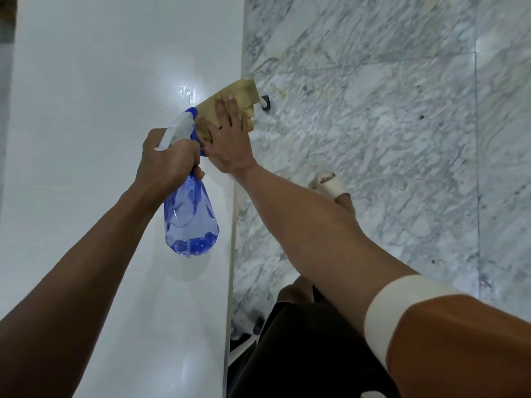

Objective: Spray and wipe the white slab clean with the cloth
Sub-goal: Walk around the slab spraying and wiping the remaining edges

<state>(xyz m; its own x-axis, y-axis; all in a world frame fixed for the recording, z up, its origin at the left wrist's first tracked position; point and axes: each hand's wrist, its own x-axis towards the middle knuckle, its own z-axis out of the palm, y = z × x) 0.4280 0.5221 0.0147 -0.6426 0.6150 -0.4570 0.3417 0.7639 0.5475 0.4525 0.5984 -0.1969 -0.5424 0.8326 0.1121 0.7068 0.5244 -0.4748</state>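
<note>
Spray bottle upright, nozzle forward

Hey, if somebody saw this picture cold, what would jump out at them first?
Probably the blue spray bottle, gripped by the left hand at mid-frame above the glossy white slab. Just beyond it, the right hand presses flat on a tan cloth at the slab's right edge. The veined marble floor fills the right side.

The right hand covers much of the cloth (its near part).
</note>
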